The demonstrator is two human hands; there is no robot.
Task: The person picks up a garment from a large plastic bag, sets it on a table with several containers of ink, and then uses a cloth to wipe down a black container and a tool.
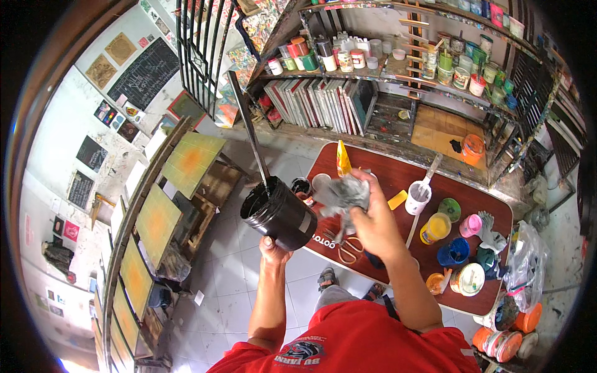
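Note:
My left hand [273,252] supports a black paint pot [287,222] from below, tilted over the floor just left of the table. Dark paint coats the inside of its mouth, and a long flat stirring stick [247,127] stands in it. My right hand [376,214] is closed on a crumpled grey rag [341,196], slightly blurred, close to the right side of the pot. Under that hand, a pair of scissors [351,250] lies on the red-brown table [482,193]. A yellow pouch [342,158] stands at the table's far edge.
On the table's right half are a white tub [418,198] with a brush, a yellow paint cup [435,228], a blue paint pot [454,252] and a pink jar [471,225]. Shelves [379,73] with paint jars stand behind. A rack of yellow-orange panels [158,221] stands left.

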